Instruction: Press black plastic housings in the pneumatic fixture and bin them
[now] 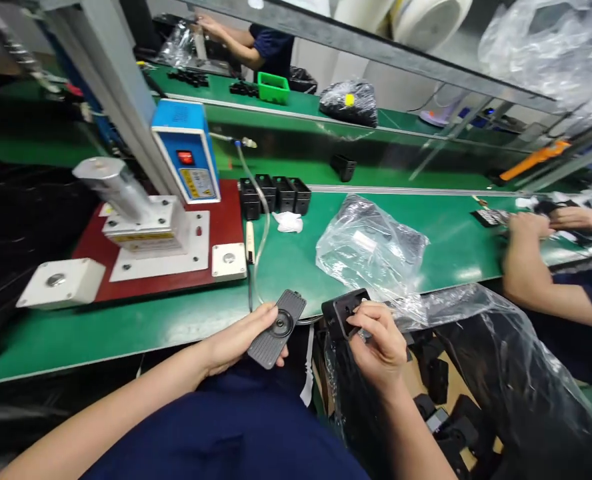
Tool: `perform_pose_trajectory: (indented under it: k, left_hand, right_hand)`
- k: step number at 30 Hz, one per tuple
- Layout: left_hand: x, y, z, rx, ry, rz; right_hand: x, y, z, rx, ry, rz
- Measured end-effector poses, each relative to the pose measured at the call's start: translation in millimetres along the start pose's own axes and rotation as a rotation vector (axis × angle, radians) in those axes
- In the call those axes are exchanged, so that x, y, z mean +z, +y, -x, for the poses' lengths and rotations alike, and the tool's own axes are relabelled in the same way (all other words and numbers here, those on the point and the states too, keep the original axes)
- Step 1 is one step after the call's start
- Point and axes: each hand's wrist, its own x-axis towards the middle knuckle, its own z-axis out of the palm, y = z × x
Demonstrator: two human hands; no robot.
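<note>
My left hand (246,340) grips a flat black ribbed plate (279,328) with a round recess in its middle, held in front of my body at the bench's near edge. In my right hand (381,340) is a hollow black plastic housing (337,315), pinched by its wall with its open side toward my fingers. The plate and the housing are apart. Beyond them, a clear plastic bag (373,243) with dark contents lies on the green bench (296,257). Several black box-shaped housings (276,193) stand in a row further back, beside a crumpled white tissue (289,222).
On the left stands a press fixture (146,227) on a red base, with a blue control box (186,150) and white button boxes (229,261). A plastic-lined box (476,373) holding black parts sits low at right. A co-worker's arm (531,267) reaches over the bench there.
</note>
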Motion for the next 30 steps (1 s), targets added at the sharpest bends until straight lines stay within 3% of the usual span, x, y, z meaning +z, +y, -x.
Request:
perform_pose_trajectory:
  k: [7,14,22,26,30]
  left_hand:
    - [-15.4,18,5,0.046,-0.106,0.196]
    - [-23.8,22,1,-0.018,-0.216,0.326]
    - [-27.8,22,5,-0.02,-0.317,0.295]
    - [-29.4,21,10,-0.014,-0.284,0.219]
    - [-28.7,20,16,0.052,-0.211,0.1]
  right_hand:
    - [33,-14,-8,0.011,-0.107,-0.161]
    - [45,-22,-19,0.08,-0.156,-0.223]
    - [50,-33,-33,-0.203,-0.432,-0.171]
    - [53,-37,-39,-0.309,-0.529,-0.142]
    - [55,-39,-39,-0.324,-0.57,-0.15]
